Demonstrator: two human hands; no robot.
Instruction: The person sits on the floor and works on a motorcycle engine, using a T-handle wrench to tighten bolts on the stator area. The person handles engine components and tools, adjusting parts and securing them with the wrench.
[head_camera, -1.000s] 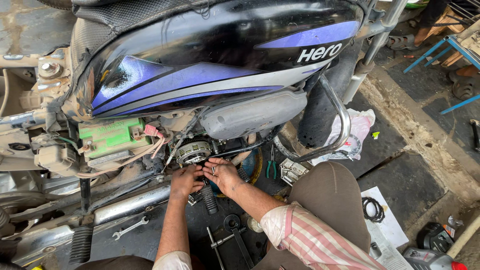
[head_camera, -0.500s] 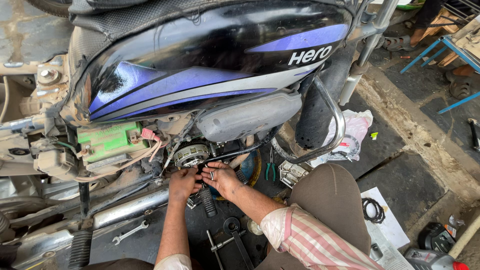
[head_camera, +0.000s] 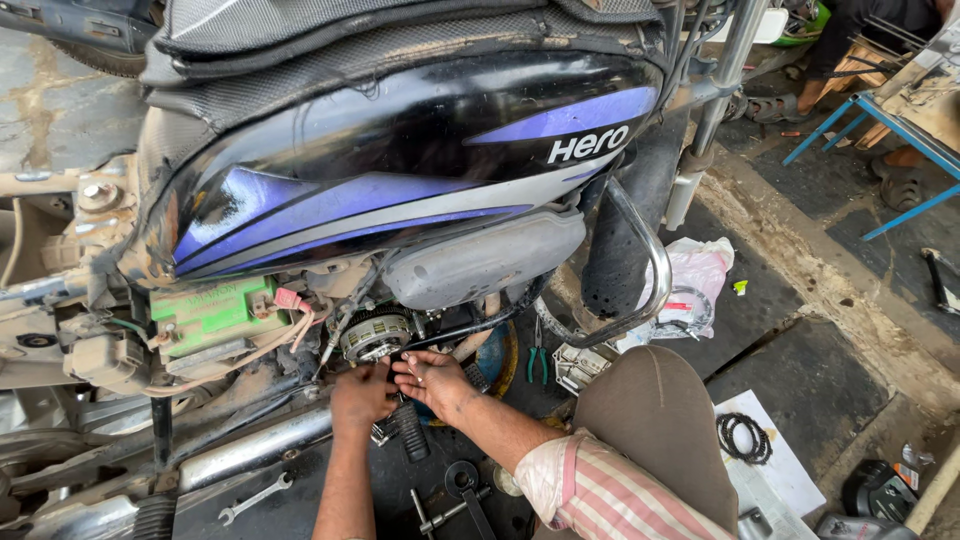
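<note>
Both hands staying put since earlier frame, view drifting slightly. Left hand and right hand pressing fingers together under round ribbed engine part; grip contents: cannot tell. Side cover off, battery exposed; spanner lying unused on floor.

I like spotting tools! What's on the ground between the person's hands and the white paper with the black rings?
In the head view, green-handled pliers lie between the hands and the white paper. The person's bent knee fills most of that stretch.
</note>
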